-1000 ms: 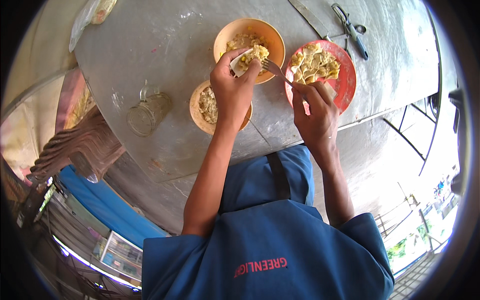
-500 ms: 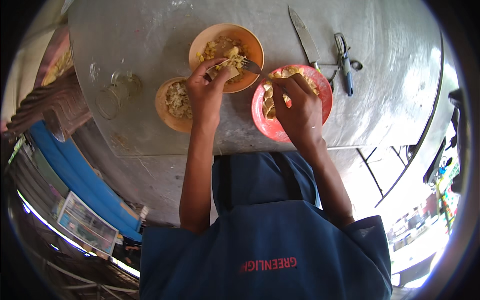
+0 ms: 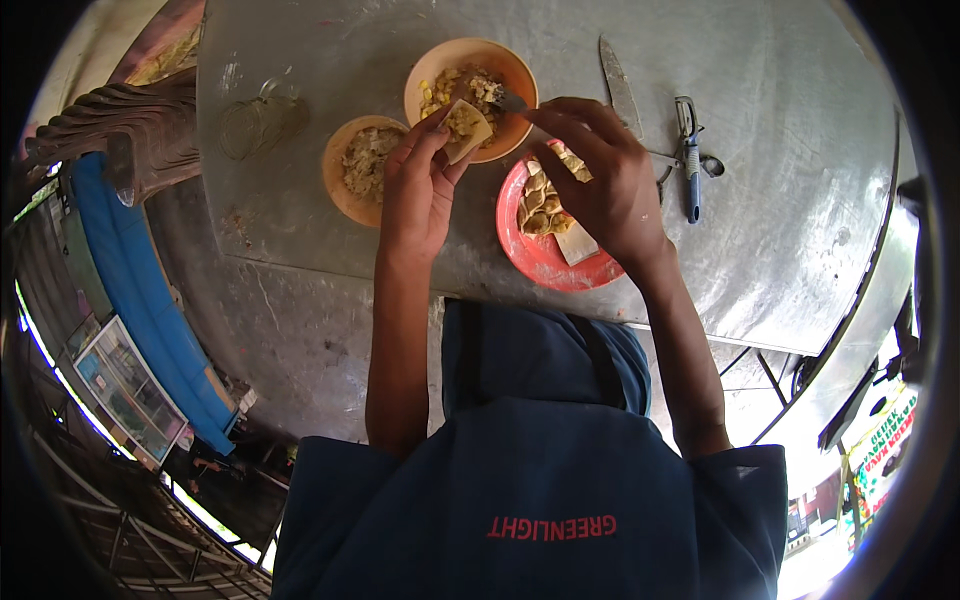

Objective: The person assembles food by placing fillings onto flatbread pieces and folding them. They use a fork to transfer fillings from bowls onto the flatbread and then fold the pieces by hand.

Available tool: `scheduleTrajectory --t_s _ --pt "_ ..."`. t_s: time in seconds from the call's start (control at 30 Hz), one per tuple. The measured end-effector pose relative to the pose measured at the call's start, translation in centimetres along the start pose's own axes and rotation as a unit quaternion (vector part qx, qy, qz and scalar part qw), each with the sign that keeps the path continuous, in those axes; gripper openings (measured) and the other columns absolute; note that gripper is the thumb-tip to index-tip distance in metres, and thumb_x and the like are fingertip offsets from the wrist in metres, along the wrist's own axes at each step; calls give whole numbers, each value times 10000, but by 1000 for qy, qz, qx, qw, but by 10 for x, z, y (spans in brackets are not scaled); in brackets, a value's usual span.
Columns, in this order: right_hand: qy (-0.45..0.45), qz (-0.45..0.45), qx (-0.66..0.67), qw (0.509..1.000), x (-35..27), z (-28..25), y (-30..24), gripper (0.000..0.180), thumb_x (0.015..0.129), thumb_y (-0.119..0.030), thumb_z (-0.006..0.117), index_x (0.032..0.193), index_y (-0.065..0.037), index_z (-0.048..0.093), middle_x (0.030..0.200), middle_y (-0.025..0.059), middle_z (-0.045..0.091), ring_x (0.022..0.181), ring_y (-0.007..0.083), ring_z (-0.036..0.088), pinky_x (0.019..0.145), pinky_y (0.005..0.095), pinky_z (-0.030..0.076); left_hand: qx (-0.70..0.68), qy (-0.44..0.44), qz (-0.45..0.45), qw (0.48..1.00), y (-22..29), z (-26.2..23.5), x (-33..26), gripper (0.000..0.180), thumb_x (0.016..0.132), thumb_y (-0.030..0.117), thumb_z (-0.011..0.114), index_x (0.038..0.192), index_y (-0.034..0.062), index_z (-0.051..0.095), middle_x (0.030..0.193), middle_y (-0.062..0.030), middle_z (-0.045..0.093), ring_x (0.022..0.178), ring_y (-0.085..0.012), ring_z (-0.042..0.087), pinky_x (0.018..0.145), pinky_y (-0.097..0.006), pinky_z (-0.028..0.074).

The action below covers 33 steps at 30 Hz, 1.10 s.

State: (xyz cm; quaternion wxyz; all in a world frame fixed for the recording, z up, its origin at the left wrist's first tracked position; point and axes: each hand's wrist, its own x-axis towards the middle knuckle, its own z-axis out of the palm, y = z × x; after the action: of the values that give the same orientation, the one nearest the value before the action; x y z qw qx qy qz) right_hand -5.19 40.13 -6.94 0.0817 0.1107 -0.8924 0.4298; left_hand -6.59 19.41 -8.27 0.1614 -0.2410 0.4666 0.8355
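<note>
My left hand (image 3: 415, 195) pinches a square dough wrapper (image 3: 470, 147) with a little yellowish filling on it, held at the near edge of a large orange bowl (image 3: 415, 95). That bowl contains a crumbly mix with yellow bits. In my right hand (image 3: 612, 185) is a fork (image 3: 512, 102), its tines over the bowl with some mix on them. Under and beside my right hand sits a red plate (image 3: 515, 250) bearing folded dumplings (image 3: 543, 207) and a flat pale wrapper (image 3: 577, 243). My right hand covers part of the plate.
A smaller orange bowl (image 3: 338, 190) of pale, chunky food stands left of my left hand. Farther left is a clear glass mug (image 3: 262, 122). On the right lie a knife (image 3: 621, 88), a blue-handled peeler (image 3: 692, 155) and scissors (image 3: 712, 166). The metal table (image 3: 780, 200) has its edge near my body.
The fork has gone from the wrapper back over the bowl's mix. The wrapper in my left hand lies flatter with less filling showing. The whole view has shifted slightly.
</note>
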Motion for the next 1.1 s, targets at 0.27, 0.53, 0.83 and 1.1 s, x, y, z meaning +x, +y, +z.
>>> scheduleTrajectory --t_s 0.27,0.53,0.83,1.1 --pt "0 -44 111 993 -27 9 -33 256 815 -26 750 1068 -52 716 1057 113 690 881 283 710 737 357 589 -20 -69 -2 997 1 0 -46 322 1006 73 457 1264 -79 576 1199 -152 649 1083 -198 660 972 -334 557" --pt "4 -28 197 980 -66 47 -111 179 865 -16 726 1042 -39 704 1108 102 674 924 227 714 710 319 601 15 -79 74 994 19 -49 -137 309 1001 33 445 1255 -95 566 1276 -162 611 1125 -221 636 1044 -382 529" --pt "-88 55 398 911 -142 105 -208 176 891 -36 730 1062 -15 694 1087 82 704 1007 145 663 836 294 565 147 -79 219 961 27 -147 -266 411 904 -19 677 1305 -46 592 1274 -134 631 1168 -189 606 1012 -310 489" --pt "-141 30 418 897 -194 124 -246 169 864 44 732 1024 17 688 1032 92 688 1001 148 645 866 284 537 145 -39 204 967 20 -198 -335 420 875 -47 696 1287 -24 616 1193 -109 656 1135 -171 607 973 -290 505"
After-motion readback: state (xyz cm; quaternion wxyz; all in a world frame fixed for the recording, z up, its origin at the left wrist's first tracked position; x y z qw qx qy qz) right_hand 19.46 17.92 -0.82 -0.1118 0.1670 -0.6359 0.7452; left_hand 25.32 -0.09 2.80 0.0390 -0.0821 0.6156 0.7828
